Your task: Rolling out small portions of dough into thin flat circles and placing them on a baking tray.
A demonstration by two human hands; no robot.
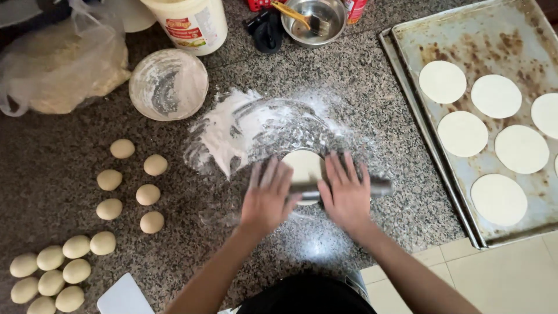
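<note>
My left hand (267, 196) and my right hand (345, 192) lie flat, fingers spread, on a metal rolling pin (378, 187) that runs left to right. Under the pin sits a flat round of pale dough (302, 164), partly hidden by my hands. It rests on a floured patch (244, 125) of the speckled granite counter (372, 87). Neither hand wraps around the pin; both palms press on top of it.
Several dough balls (133, 186) lie at the left, more at the lower left (52, 273). A floured bowl (168, 84), a plastic bag (58, 64) and a tub (189, 23) stand behind. A worn baking tray (494, 35) at right holds several rolled discs (462, 134). A steel bowl with a brush (314, 20) sits at the back.
</note>
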